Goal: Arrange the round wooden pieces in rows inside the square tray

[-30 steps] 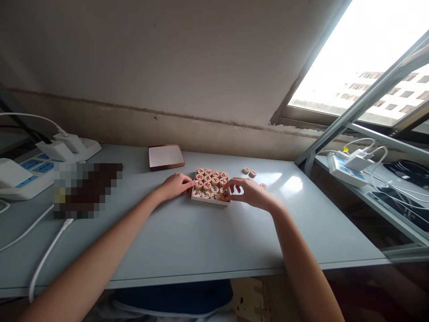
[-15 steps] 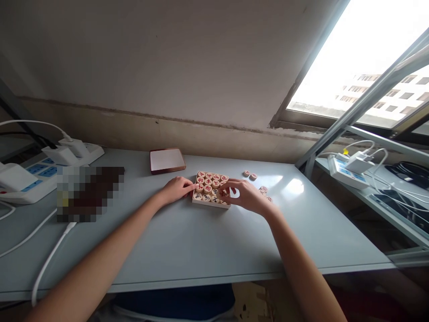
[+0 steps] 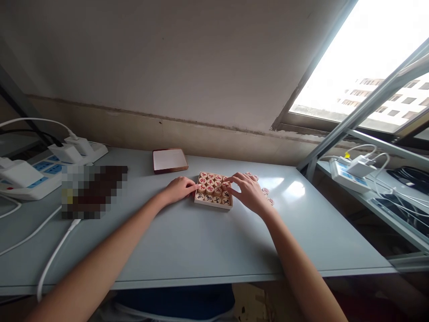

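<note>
A shallow light wooden box on the desk is filled with round Chinese chess pieces in rows, most with red characters and the front row with black ones. My left hand holds the box by its left side, thumb and fingers closed at the edge. Over the right edge of the box is my right hand; its thumb and forefinger are apart beside the right-hand pieces, and I see nothing held in it. Several loose pieces with red characters lie to its right, partly hidden behind the hand.
The box lid lies inside up behind my left hand. At left are a power strip with plugs and cables, and a blurred dark object. A metal shelf with another power strip stands at right, below a window.
My right hand has moved slightly back and right off the front right pieces, uncovering them. My left hand stays at the box. The view has shifted slightly.
</note>
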Tool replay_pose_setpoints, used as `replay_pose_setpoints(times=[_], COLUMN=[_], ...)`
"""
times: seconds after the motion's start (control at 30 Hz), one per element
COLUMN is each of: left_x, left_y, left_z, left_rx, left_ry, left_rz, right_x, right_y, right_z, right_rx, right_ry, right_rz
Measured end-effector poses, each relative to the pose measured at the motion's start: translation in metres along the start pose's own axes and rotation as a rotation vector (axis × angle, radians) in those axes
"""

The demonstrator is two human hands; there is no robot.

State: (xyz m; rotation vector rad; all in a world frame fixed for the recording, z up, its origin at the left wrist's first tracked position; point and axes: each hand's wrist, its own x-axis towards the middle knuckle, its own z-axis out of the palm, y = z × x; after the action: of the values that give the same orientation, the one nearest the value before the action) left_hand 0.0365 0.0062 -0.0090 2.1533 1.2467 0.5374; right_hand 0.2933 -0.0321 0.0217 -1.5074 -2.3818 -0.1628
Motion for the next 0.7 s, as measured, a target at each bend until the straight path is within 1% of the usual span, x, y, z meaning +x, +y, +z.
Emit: replay_pose_setpoints(times=[0.13,0.23,0.5,0.7], left_x=[0.0001,0.0001,0.0010,0.0012], left_y=[-0.0003,-0.0001,-0.0024,-0.0021], left_z=[0.0000,0.0001,0.0008,0.0009], left_rx=[-0.006,0.000,0.011,0.015], left_ry=[-0.006,-0.002,0.001,0.000], left_rz=[-0.002,-0.009,0.002,-0.013], right_x=[0.0003,0.0004,-0.0004,0.0000], right_y=[0.0032,0.0028,0.0049,0.0016], right_z=[0.0071,0.0097,0.0067,0.0104], right_rx=[-0.054,-0.061,0.021,0.048], right_ry=[0.009,0.016,-0.014,-0.046], right_rz=[-0.011,0.009,0.018,0.013])
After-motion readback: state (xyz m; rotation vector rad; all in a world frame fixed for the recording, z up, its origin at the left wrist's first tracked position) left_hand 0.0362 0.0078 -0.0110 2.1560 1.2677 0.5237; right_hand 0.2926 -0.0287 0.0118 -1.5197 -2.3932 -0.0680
